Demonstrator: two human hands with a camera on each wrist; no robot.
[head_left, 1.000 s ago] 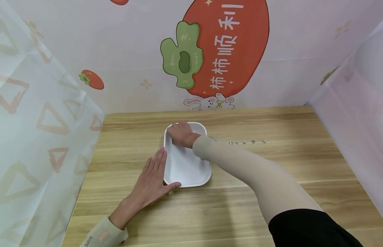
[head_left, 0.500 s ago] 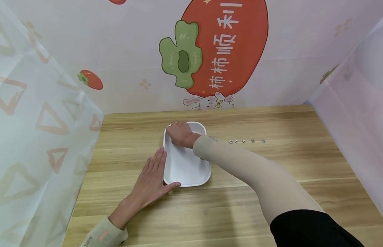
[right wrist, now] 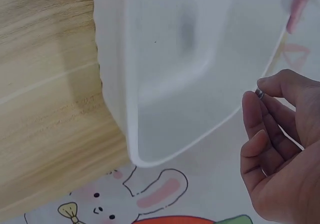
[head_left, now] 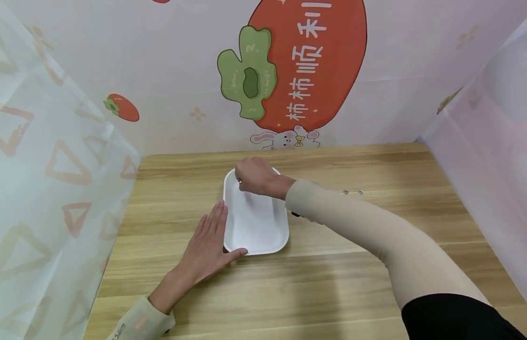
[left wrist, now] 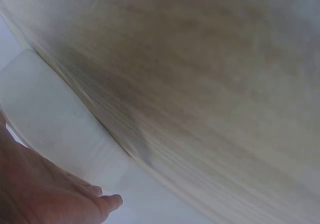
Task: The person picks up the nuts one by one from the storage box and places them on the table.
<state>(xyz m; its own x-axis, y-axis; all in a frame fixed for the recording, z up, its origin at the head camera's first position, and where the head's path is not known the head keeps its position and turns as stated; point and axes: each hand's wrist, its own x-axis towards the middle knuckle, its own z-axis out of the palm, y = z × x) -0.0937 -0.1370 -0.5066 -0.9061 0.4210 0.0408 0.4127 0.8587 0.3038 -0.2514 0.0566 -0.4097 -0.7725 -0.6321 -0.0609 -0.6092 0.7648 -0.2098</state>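
A white rectangular tray (head_left: 256, 231) sits on the wooden table, its deep wall visible in the right wrist view. My left hand (head_left: 205, 241) lies along the tray's left side with straight fingers, the thumb reaching round to the front rim. Over the tray's far left part, my right hand (head_left: 258, 177) pinches a small metal nut (right wrist: 259, 93) between thumb and forefinger. In the right wrist view the nut is just at the rim's level, and the other fingers are curled.
Two small metal nuts (head_left: 353, 192) show on the table right of the tray, beyond the right sleeve (head_left: 352, 217). A printed cloth backdrop (head_left: 174, 132) stands along the table's back edge, and more cloth hangs at both sides.
My right hand has risen from inside the tray and shifted slightly right, with the small nut in its fingertips. Its sleeve now hides part of the row of nuts. The left hand stays put.
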